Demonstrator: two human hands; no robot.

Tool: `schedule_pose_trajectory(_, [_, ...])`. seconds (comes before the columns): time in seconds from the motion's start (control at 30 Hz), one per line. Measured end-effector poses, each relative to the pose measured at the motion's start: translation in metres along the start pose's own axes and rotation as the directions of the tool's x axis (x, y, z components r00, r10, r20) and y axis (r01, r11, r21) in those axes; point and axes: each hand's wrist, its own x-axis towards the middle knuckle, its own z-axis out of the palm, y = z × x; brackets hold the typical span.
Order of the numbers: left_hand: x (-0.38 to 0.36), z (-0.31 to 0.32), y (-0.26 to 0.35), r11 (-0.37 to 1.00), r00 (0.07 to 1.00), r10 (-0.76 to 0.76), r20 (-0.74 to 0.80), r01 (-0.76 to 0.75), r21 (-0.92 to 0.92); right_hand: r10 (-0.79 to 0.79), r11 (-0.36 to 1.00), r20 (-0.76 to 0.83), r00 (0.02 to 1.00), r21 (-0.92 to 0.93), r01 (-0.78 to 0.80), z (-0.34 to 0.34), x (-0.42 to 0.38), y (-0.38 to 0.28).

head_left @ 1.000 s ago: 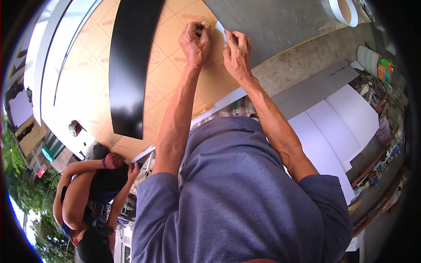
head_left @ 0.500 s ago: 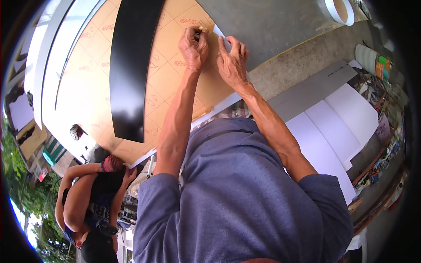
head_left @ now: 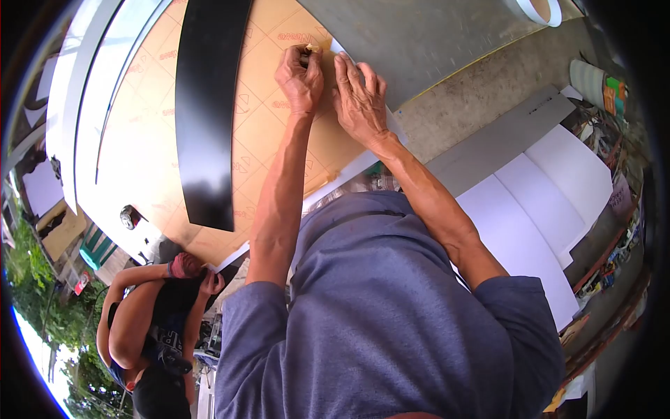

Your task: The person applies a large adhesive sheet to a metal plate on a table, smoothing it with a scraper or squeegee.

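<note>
My left hand (head_left: 301,80) is closed over the brown paper-covered sheet (head_left: 276,136), which carries red printed markings. A small crumpled yellowish scrap (head_left: 311,48) sticks out at its fingertips; the rest of it is hidden in the fingers. Beside it, my right hand (head_left: 361,103) lies with fingers stretched out on the sheet's right edge. A white border (head_left: 356,170) shows along that edge, partly under the right hand. Left of my hands, a long glossy black strip (head_left: 209,115) lies across the brown paper.
A co-worker (head_left: 157,321) crouches at the lower left, hands at the sheet's near corner. To the right are a grey panel (head_left: 499,140) and white sheets (head_left: 527,216). A white ring (head_left: 541,10) stands on the dark grey surface (head_left: 419,45) at the top.
My right hand's fingers have straightened and lie flatter, shifted slightly left. My left hand has moved a little left, still closed on the scrap. The view has tilted slightly.
</note>
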Motion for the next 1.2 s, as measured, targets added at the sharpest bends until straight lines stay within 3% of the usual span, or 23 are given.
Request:
schedule_pose_trajectory(0.27, [0.012, -0.004, 0.003, 0.989, 0.994, -0.088, 0.065, 0.094, -0.110, -0.036, 0.999, 0.071, 0.997, -0.012, 0.037, -0.001, 0.001, 0.009])
schedule_pose_trajectory(0.43, [0.037, -0.003, 0.020, 0.939, 0.948, -0.043, 0.314, -0.069, 0.336, -0.017, 1.000, 0.029, 0.999, 0.012, 0.017, 0.004, 0.000, 0.010])
schedule_pose_trajectory(0.57, [0.052, -0.004, 0.019, 0.898, 0.876, 0.026, 0.482, -0.232, 0.373, -0.017, 1.000, 0.022, 1.000, 0.005, 0.017, 0.001, 0.000, 0.008])
schedule_pose_trajectory(0.6, [0.055, -0.007, 0.023, 0.910, 0.860, -0.013, 0.510, -0.201, 0.363, -0.023, 1.000, 0.010, 1.000, 0.012, 0.023, -0.001, 0.000, 0.008])
schedule_pose_trajectory(0.73, [0.060, -0.011, 0.015, 0.958, 0.886, 0.036, 0.462, -0.162, 0.237, -0.019, 1.000, -0.013, 1.000, 0.009, 0.020, -0.002, 0.001, 0.009])
schedule_pose_trajectory(1.1, [0.086, -0.024, 0.004, 0.940, 0.896, 0.193, 0.400, -0.286, 0.188, -0.003, 1.000, -0.003, 1.000, 0.013, 0.003, -0.004, 0.000, 0.007])
schedule_pose_trajectory(1.2, [0.098, -0.024, 0.005, 0.911, 0.837, 0.292, 0.464, -0.391, 0.133, 0.006, 1.000, -0.004, 1.000, 0.009, -0.006, -0.003, 0.000, 0.007])
